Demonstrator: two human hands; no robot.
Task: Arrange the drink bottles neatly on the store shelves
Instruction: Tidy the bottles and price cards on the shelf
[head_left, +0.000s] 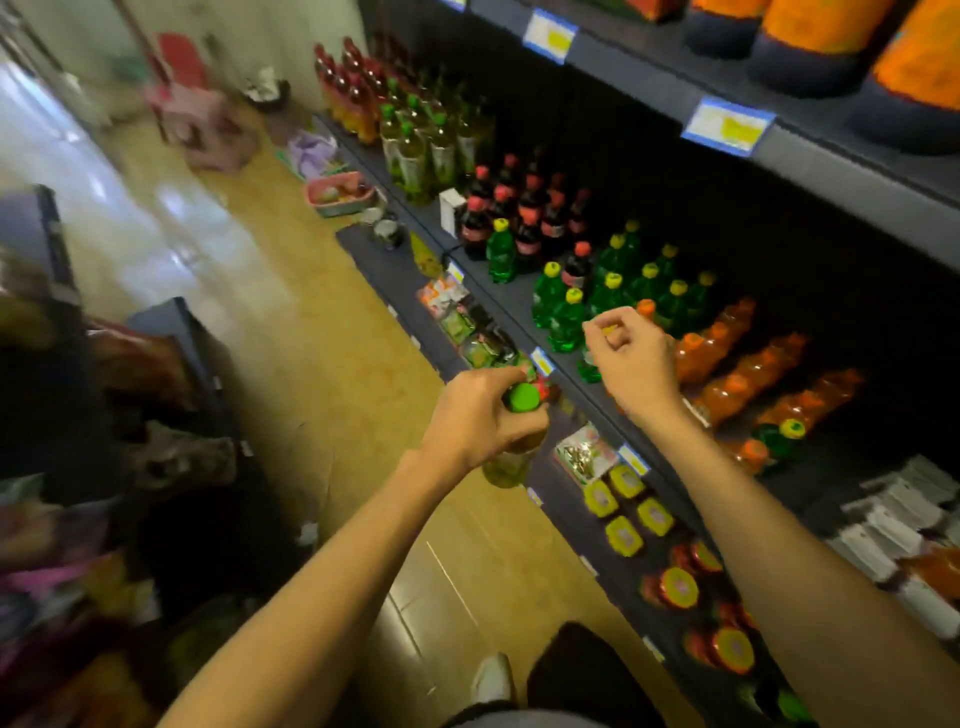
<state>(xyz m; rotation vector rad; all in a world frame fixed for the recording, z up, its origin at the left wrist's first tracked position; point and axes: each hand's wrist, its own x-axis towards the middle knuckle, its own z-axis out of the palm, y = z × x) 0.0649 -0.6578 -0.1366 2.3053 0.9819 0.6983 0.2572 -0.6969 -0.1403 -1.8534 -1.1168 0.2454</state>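
Observation:
My left hand (480, 421) grips a pale yellow-green drink bottle (506, 467) by its neck, just under its green cap (523, 397), and holds it in front of the shelf edge. My right hand (631, 358) is over the middle shelf (511, 306), fingers curled round the yellow cap of a green bottle (589, 366) that is mostly hidden beneath it. Around it stand green bottles with yellow caps (566, 319). Orange bottles (737, 376) lie on their sides to the right. Dark bottles with red caps (524, 218) stand further left.
Green-capped pale bottles (415, 150) and red bottles (353, 88) fill the far shelf end. The lower shelf holds yellow-lidded jars (628, 506) and snack packs (457, 317). Large orange bottles (810, 36) are on the top shelf. A pink basket (340, 193) sits on the floor aisle.

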